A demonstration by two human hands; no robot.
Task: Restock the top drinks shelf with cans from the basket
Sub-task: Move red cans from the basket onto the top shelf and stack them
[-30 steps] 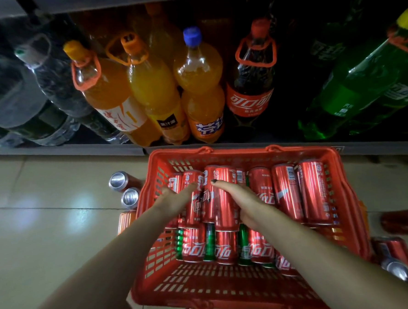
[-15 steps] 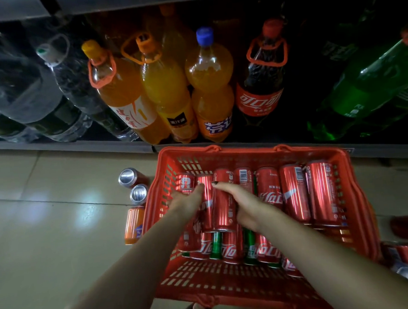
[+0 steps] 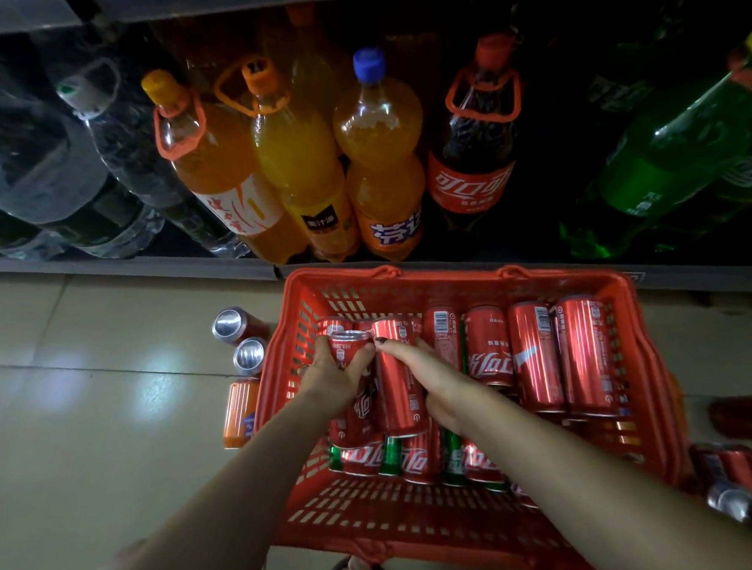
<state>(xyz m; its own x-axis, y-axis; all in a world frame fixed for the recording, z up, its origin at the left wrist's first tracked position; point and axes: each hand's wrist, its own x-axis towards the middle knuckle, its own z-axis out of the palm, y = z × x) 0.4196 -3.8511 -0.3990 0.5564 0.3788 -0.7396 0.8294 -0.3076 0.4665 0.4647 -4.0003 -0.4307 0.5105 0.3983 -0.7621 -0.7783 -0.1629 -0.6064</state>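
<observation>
- In the red basket (image 3: 453, 280), left end: left hand (image 3: 331, 375) fingers curled round 1 red can (image 3: 347, 352); right hand (image 3: 433, 382) wraps the next can (image 3: 398, 376).
- Cans likely full: heavy, rigid, slick. Grip mid-body.

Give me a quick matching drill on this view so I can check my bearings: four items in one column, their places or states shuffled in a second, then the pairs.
Items
1. left hand
2. right hand
3. orange can
4. blue-capped orange soda bottle

Places or states
A. lying on the floor left of the red basket
B. standing on the bottom shelf beside the cola bottle
C. gripping a red cola can raised end-up
D. holding a red cola can that lies lengthwise

Pairs: 1-C, 2-D, 3-A, 4-B
</observation>
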